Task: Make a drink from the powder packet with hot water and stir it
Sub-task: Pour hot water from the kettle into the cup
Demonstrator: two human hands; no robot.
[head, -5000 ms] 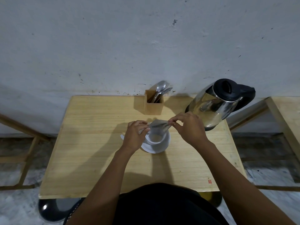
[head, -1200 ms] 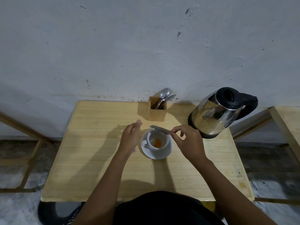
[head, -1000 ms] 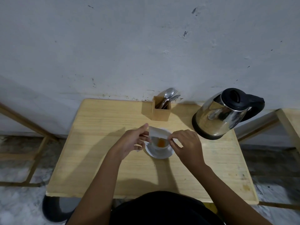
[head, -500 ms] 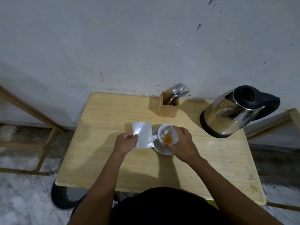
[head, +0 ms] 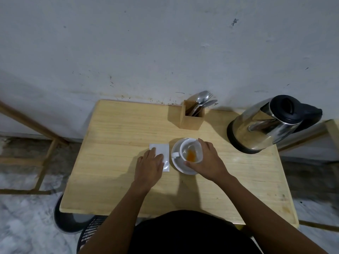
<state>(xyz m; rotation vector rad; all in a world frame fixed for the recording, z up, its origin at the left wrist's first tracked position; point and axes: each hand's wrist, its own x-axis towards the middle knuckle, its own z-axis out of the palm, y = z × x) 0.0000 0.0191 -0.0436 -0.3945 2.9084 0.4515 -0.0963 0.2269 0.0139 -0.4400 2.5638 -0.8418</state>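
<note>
A white cup (head: 185, 147) stands on a white saucer (head: 177, 166) near the middle of the wooden table (head: 117, 180). Orange powder (head: 191, 155) lies in the cup's bottom. My right hand (head: 208, 161) wraps the cup's right side and rim. The white powder packet (head: 162, 149) lies flat on the table just left of the saucer. My left hand (head: 149, 166) rests flat on its near part, fingers spread. A steel kettle (head: 264, 129) with a black lid stands at the table's right back.
A wooden holder (head: 191, 118) with spoons and a fork stands by the wall behind the cup. A dark stool or bin (head: 64, 217) sits on the floor under the table's left front corner. Another table's edge (head: 333, 131) shows at far right.
The left hand carried the packet away from the cup and laid it flat on the table. The right hand let go of the packet and took hold of the cup.
</note>
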